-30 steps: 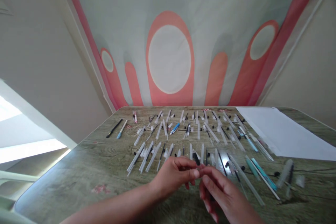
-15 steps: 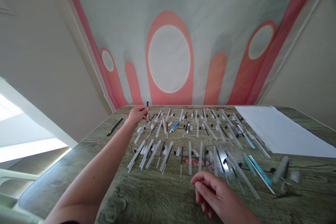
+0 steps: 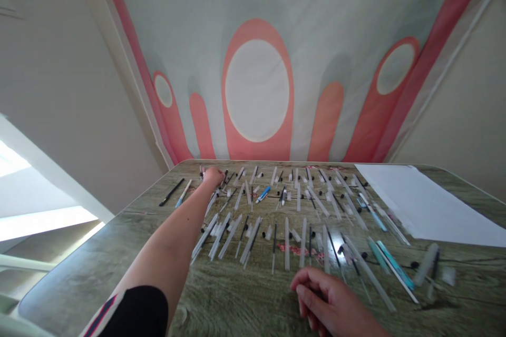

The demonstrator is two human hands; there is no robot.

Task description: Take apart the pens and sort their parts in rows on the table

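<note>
My left hand (image 3: 214,175) reaches to the far left of the table, down among pen parts in the back row. Its fingers are closed and mostly hidden behind the hand, so what they grip does not show clearly. A small clear piece (image 3: 201,171) shows just left of it, and dark caps (image 3: 226,174) sit to its right. Near the front, my right hand (image 3: 322,297) hovers or rests with loosely curled fingers, thumb apart, holding nothing visible. Beyond it lie clear pen barrels (image 3: 286,245) and dark-tipped refills (image 3: 274,247).
Rows of barrels, refills and small caps cover the wood-patterned table (image 3: 221,295). A blue pen (image 3: 263,195) lies mid-table; turquoise pens (image 3: 395,263) are at right. White paper (image 3: 427,205) lies at back right. A black pen (image 3: 171,192) and a white-and-blue pen (image 3: 184,193) lie at left.
My left hand held a dark-ended pen piece upright above the back edge; it has lowered to the table, and that piece no longer shows. The white-and-blue pen at left has come into view.
</note>
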